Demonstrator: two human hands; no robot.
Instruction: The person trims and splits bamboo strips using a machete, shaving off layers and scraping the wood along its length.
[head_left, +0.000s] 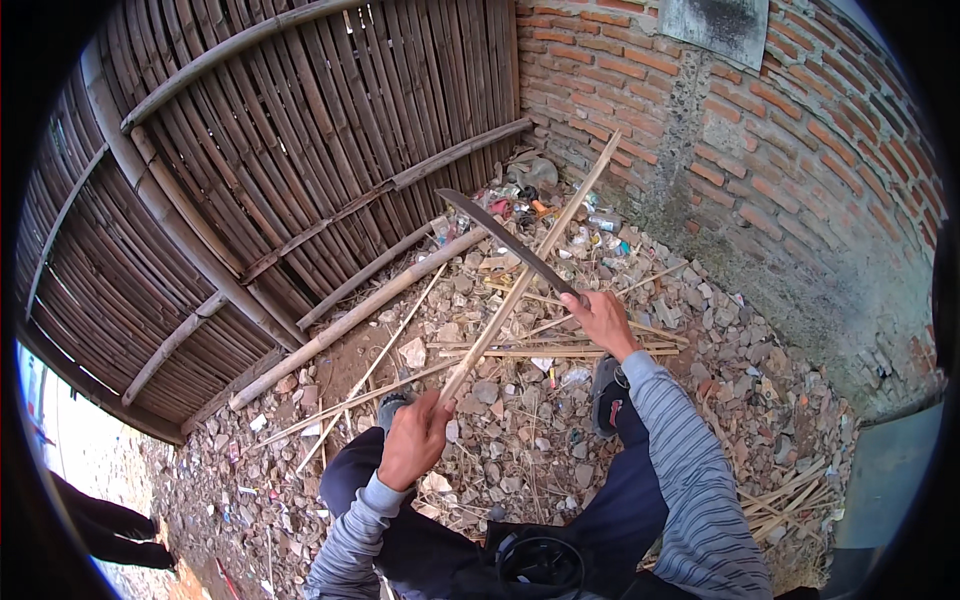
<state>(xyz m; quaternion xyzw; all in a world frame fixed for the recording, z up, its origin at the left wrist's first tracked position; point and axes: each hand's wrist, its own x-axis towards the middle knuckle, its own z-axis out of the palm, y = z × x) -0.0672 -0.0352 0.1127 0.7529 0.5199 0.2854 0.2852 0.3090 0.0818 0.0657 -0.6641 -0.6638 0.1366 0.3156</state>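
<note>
My left hand (415,438) is closed round the near end of a long, pale bamboo strip (540,252), which slants up and away to the right toward the brick wall. A machete (498,233) with a long dark blade is gripped in my right hand (603,321), its handle hidden by the fingers. The blade points up to the left and crosses the strip about midway. Whether the edge touches the strip, I cannot tell. Several thin bamboo strips (560,352) lie on the stones beneath, between and beyond my feet.
A bamboo slat fence (330,150) stands at left, with a bamboo pole (350,325) along its foot. At right rises a brick wall (780,150). Rubble (500,450) covers the ground, with litter (600,222) in the corner. More split strips (790,500) lie at lower right. Another person's legs (105,525) show at lower left.
</note>
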